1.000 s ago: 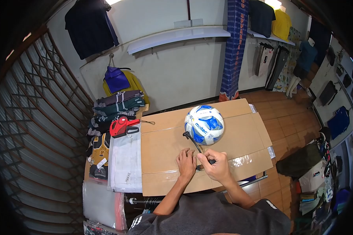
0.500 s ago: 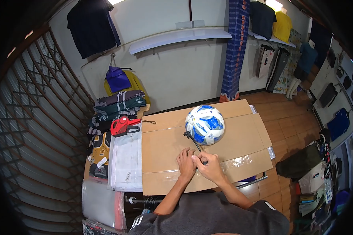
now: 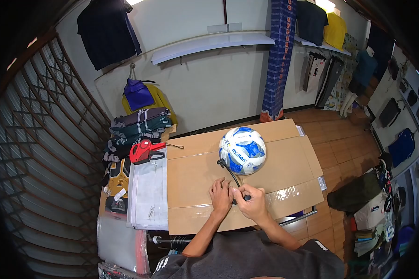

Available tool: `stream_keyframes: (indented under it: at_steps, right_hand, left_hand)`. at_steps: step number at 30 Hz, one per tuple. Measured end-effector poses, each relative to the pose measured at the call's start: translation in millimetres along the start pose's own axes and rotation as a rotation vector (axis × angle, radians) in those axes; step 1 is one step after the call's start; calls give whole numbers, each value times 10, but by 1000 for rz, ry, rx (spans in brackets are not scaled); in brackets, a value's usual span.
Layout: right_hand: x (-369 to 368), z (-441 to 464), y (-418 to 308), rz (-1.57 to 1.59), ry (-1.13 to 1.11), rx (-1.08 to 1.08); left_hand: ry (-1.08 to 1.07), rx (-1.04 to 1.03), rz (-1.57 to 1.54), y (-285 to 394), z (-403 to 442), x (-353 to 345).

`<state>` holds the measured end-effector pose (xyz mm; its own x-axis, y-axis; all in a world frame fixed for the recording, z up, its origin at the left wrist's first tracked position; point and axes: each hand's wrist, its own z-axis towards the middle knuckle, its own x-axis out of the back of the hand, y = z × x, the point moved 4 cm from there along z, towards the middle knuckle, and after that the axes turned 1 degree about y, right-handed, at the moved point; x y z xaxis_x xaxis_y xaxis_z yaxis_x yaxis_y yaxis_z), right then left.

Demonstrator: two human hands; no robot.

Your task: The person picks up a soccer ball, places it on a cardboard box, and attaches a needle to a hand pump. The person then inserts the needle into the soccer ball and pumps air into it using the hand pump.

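A white and blue molten ball (image 3: 243,151) rests on the flattened cardboard (image 3: 195,172). Just below it lies a thin black hose (image 3: 233,174) with a thicker bent head, like that of a hand pump. My right hand (image 3: 252,202) is closed around the dark lower part of this hose, and a black end shows beside the fingers. Left of it, my left hand (image 3: 221,197) lies on the cardboard with its fingers stretched out, the thumb side close to the right hand. Whether the left thumb touches the hose is hidden.
A red price-label gun (image 3: 146,151) sits on white packaging (image 3: 146,195) to the left. Behind it are folded clothes (image 3: 139,125). A metal rail (image 3: 300,216) runs under the cardboard's front edge. Clothes and bags (image 3: 370,204) stand at the right.
My right hand has shifted slightly down and right with the black hose, and more of its dark end shows. The ball has turned or shifted a little. My left hand stays nearly in place.
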<state>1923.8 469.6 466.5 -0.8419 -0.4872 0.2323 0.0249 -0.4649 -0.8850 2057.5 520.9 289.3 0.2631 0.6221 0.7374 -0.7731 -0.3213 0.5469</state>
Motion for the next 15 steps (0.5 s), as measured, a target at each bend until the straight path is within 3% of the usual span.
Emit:
stream_keyframes:
  at_steps: [8, 13, 15]
  right_hand:
    - [-174, -174, 176, -76, -44, 60]
    - [144, -102, -445, -28, -201, -32]
    - [333, -70, -700, 43, -166, 22]
  left_hand:
    - [-10, 3, -3, -41, -21, -46]
    - [34, -1, 1, -13, -18, -20]
    - [30, 1, 1, 8, -14, -19]
